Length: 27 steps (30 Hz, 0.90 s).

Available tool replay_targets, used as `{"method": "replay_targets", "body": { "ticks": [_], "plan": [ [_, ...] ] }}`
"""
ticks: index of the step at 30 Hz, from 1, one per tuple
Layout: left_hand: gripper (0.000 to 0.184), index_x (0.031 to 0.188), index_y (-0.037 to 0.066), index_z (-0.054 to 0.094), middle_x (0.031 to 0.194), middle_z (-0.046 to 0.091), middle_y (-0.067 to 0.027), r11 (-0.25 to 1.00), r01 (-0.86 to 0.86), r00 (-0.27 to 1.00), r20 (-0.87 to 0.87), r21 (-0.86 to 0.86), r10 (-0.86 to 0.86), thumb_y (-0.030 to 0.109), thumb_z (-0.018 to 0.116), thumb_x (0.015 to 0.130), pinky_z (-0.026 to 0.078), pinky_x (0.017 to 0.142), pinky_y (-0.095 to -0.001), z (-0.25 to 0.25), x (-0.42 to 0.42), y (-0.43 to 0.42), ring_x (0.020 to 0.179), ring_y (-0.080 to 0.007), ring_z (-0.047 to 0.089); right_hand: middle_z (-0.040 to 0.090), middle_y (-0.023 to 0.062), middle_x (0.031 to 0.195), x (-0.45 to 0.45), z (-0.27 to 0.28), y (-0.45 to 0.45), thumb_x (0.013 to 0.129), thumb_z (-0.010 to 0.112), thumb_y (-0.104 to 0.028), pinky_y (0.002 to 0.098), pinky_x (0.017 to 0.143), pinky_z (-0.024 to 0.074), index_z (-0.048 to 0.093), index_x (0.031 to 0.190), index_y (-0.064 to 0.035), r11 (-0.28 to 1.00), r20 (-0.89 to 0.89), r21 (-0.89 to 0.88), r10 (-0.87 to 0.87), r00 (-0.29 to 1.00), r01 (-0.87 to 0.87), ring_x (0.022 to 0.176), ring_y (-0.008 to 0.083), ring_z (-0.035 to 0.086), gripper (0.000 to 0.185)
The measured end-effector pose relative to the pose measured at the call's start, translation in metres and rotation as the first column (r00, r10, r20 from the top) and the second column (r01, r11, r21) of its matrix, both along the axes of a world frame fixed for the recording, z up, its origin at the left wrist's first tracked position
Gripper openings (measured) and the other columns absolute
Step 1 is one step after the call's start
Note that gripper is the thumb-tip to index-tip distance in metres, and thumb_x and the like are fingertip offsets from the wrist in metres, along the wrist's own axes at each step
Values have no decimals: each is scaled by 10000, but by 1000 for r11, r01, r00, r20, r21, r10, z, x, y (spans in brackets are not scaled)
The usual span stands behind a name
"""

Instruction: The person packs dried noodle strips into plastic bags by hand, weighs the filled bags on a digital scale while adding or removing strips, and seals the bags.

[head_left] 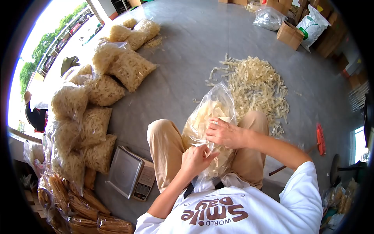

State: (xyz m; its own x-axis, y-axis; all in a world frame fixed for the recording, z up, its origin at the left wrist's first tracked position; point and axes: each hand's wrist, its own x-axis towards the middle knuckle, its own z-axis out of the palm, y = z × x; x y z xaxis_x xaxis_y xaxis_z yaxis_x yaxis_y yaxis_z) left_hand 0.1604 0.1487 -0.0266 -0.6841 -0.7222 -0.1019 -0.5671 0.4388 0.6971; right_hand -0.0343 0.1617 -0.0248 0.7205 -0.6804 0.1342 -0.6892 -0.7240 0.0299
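Observation:
A clear plastic bag [224, 93] stuffed with pale, flat dried strips [212, 111] stands upright between my knees. My left hand [196, 160] is closed, its thumb and fingers pinching the plastic on the near side of the bag. Just above and to the right, my right hand [224, 132] has its fingers curled onto the bag's plastic, over the strips. Its fingertips are partly hidden, so whether it also holds a strip is unclear.
A loose heap of strips [257, 85] lies on the grey floor beyond my right knee. Filled bags [132, 70] are piled at the left, near a digital scale [130, 171] and brown bundles [82, 206]. Cardboard boxes [290, 35] stand far right; a red brush-like object [320, 138] is nearer.

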Motion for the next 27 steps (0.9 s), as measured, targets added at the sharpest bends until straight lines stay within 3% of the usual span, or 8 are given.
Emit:
{"method": "replay_targets", "body": {
  "ticks": [3,8,11,15,16,20,22,27],
  "plan": [
    [278,623,-5,589,531,540,-157,988,-8,984,-178,-154,-19,219,663,771,447,499,-377,-31,-18,-1,493,-327,554,534,20,877,1,-2,11,741,559,-117,436,1086,271,588,842,-94,991,-18,-131,-29,999,27,985,172,515,107],
    [193,615,-6,586,503,506,-163,1000,10,976,-217,-20,-14,116,636,756,422,472,-377,-29,-3,17,470,-345,527,560,-5,857,4,-1,27,721,558,-151,422,1106,236,621,733,-129,958,-50,-286,11,999,-25,995,151,532,68],
    [215,622,21,594,531,539,-160,1000,3,993,-117,17,-1,164,616,780,437,504,-429,-20,-8,15,524,-361,551,549,-34,889,-3,3,18,724,557,-144,431,1106,242,596,773,-140,954,-142,-290,39,989,-79,979,114,532,63],
    [227,620,20,582,517,519,-160,1000,8,989,-147,15,-6,170,617,787,422,493,-427,-24,-6,15,512,-362,537,537,-35,861,-22,4,-7,731,560,-128,427,1109,219,593,767,-152,947,-179,-315,14,984,-71,976,122,528,54],
    [236,618,18,577,516,516,-161,1000,-2,990,-144,17,4,175,618,789,419,492,-427,-24,-6,15,509,-360,536,550,-22,898,-27,6,-11,762,549,-122,426,1105,220,639,856,-147,973,-206,-226,-9,979,-38,1028,139,516,133],
    [252,613,14,570,512,509,-160,999,-11,990,-140,36,16,184,620,792,414,487,-428,-25,-3,16,499,-355,532,534,-9,914,-19,12,-17,742,588,-129,432,1106,209,626,874,-139,989,-138,-148,-8,990,-12,1036,162,502,138],
    [251,614,15,571,511,511,-158,999,-10,990,-142,35,15,185,620,793,414,487,-427,-26,-3,15,497,-354,533,529,3,889,-16,23,-15,700,616,-132,455,1087,236,596,853,-121,982,99,187,-22,995,3,1030,176,499,154],
    [248,617,18,573,511,514,-153,999,6,991,-136,35,-1,186,621,793,416,486,-424,-24,-4,14,495,-351,535,526,15,900,-14,8,-15,669,649,-150,454,1073,250,609,821,-102,965,112,256,29,993,-57,1024,197,489,165]
  ]
}}
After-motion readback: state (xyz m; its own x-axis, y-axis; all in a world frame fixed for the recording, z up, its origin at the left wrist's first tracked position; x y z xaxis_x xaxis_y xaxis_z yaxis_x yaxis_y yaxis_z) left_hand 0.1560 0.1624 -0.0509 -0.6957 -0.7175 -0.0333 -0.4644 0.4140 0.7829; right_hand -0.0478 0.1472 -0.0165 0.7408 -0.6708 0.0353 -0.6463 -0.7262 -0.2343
